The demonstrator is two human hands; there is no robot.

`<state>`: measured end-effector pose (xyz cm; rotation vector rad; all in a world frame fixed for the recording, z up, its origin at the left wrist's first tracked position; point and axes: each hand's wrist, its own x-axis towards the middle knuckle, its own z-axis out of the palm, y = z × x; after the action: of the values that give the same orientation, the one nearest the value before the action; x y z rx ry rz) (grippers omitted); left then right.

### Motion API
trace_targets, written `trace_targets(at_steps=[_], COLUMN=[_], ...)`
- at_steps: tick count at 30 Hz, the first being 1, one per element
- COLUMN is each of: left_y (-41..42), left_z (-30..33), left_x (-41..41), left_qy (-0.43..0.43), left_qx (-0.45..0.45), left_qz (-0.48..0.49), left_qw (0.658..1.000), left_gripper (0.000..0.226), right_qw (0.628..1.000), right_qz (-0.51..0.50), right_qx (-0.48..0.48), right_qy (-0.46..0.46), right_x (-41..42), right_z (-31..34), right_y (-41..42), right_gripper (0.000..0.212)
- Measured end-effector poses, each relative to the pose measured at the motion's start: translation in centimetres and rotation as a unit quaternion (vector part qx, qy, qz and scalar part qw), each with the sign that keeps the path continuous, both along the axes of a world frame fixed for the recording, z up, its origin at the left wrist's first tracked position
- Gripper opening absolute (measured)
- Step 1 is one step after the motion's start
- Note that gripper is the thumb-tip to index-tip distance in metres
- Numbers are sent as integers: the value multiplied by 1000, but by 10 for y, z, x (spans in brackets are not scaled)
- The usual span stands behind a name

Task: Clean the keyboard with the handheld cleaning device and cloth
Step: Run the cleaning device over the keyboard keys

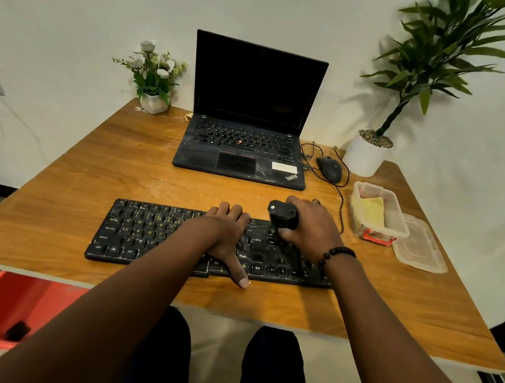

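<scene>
Black and dusty, the keyboard (172,238) lies along the tabletop's (85,159) near edge. My left hand (226,236) presses flat across its middle keys, fingers straight and thumb reaching the front rim. My right hand (311,229) grips the handheld cleaning device (283,217), upright on the keys toward the right end. I see yellow cloth (371,209) in the clear container (399,228) near the right edge.

We see an open black laptop (245,144) with a dark screen at the back of the wooden desk (81,185). Left of the laptop stands a small white pot of white flowers (155,78); right of it lie a black corded mouse (330,169), a tall green plant in a white pot (368,153), and a clear plastic container (376,211) with its lid (421,246) alongside. A red bin (7,309) sits below.
</scene>
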<state>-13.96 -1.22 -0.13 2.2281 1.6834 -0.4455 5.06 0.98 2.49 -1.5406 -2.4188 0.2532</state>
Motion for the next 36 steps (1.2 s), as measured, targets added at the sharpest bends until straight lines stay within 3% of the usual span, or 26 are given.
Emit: trace_targets(at_steps=[4, 9, 12, 16, 21, 25, 29, 34, 36], left_y=[0, 3, 1, 4, 4, 7, 6, 8, 9], left_z=[1, 3, 3, 6, 6, 7, 4, 5, 6], left_x=[2, 2, 5, 5, 11, 8, 10, 7, 10], left_qy=[3, 16, 20, 34, 39, 40, 42, 55, 63], left_qx=[-4, -6, -10, -9, -23, -24, -26, -34, -40], left_qz=[-4, 1, 0, 4, 2, 10, 6, 17, 16], left_qw=[1000, 1000, 1000, 999, 999, 999, 999, 998, 997], left_gripper=[143, 142, 142, 141, 142, 144, 143, 146, 145], right_qw=[994, 1000, 998, 1000, 985, 999, 992, 1000, 998], right_qz=[5, -5, 4, 11, 4, -8, 1, 7, 8], right_qx=[-69, 9, -17, 9, -74, -10, -64, 4, -3], right_qy=[87, 11, 55, 16, 153, 34, 107, 30, 57], right_x=[7, -1, -1, -6, 7, 6, 8, -1, -1], right_z=[1, -3, -6, -7, -8, -5, -4, -9, -9], right_y=[-2, 2, -1, -4, -7, 2, 3, 2, 2], right_gripper=[38, 33, 32, 34, 39, 33, 34, 32, 33])
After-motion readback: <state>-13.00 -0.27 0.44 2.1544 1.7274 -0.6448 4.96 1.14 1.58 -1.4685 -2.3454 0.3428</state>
